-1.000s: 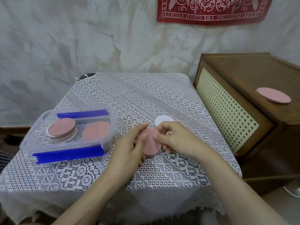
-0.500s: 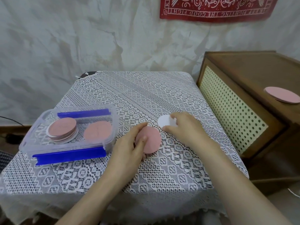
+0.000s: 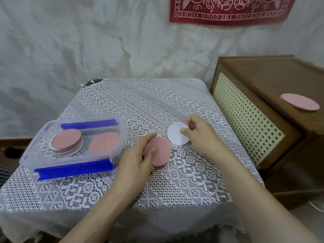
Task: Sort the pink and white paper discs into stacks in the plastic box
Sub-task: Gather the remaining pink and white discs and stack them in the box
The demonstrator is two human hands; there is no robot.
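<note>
The left hand (image 3: 136, 160) sits low over the middle of the surface (image 3: 157, 102). Its fingers are curled round a pink disc (image 3: 162, 151), with the thumb pressed on the top face and the forefinger reaching along the far edge. A thin layered edge on the near side hints at more than one disc, though I cannot tell for sure.

Just right of it and slightly farther away, the right hand (image 3: 199, 135) pinches the right edge of a white disc (image 3: 177, 135) between thumb and forefinger. The white disc lies flat on the lace cloth (image 3: 192, 181), just beside the pink one. Each hand has one colour, probably to keep the colours apart on the way to the box. Both forearms come in from the near edge and angle toward each other.

At the left of the surface stands the open plastic box (image 3: 121, 132), with blue clips (image 3: 73, 171) along its near and far sides. Inside it, a stack (image 3: 67, 142) topped in pink, with white edges showing, sits at the left. A lone pink disc in the box (image 3: 104, 142) lies at the right.

Farther right stands a wooden cabinet (image 3: 263, 76), and another pink piece (image 3: 299, 102) lies on top of it, well apart from the hands. A red banner (image 3: 228, 9) hangs on the far wall.
</note>
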